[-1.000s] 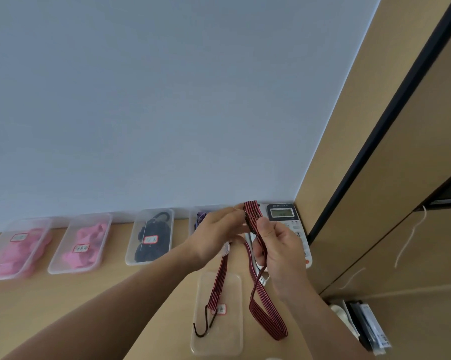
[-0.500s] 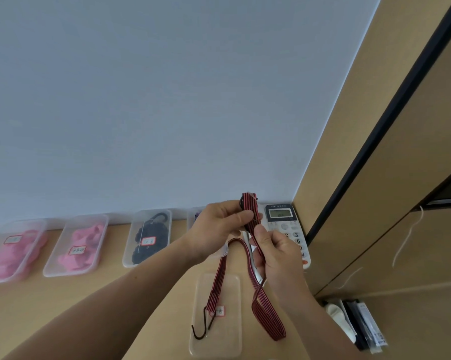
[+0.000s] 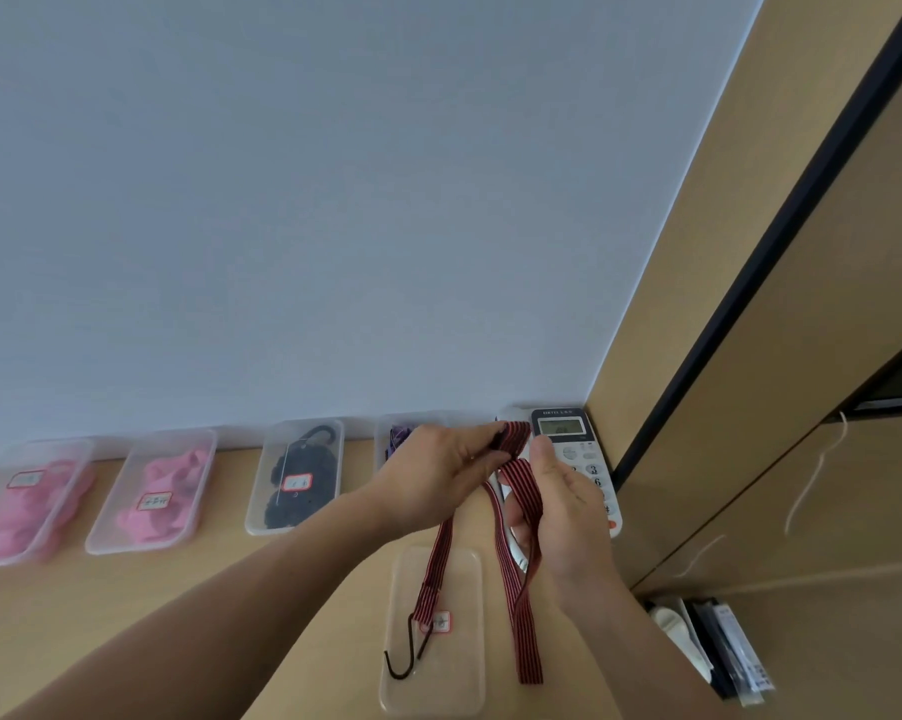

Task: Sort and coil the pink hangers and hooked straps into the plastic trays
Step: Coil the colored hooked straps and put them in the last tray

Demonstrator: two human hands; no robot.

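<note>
Now: striped strap held between both hands over the near tray

I see the red-and-black strap [image 3: 529, 657] held above the counter [image 3: 179, 615], its long axis running from the hands back toward me. The left hand [image 3: 438, 480] pinches the folded top by the phone [image 3: 568, 439]. The right hand [image 3: 568, 522] curls its fingers round the doubled length just below. One tail drops over the clear tray [image 3: 438, 693], ending in a black hook [image 3: 405, 662] whose bend points toward me; I cannot tell whether it touches the tray. A loop hangs at that tray's right edge. Along the wall sit two trays of pink hangers [image 3: 163, 491] and one of black straps [image 3: 298, 485].
</note>
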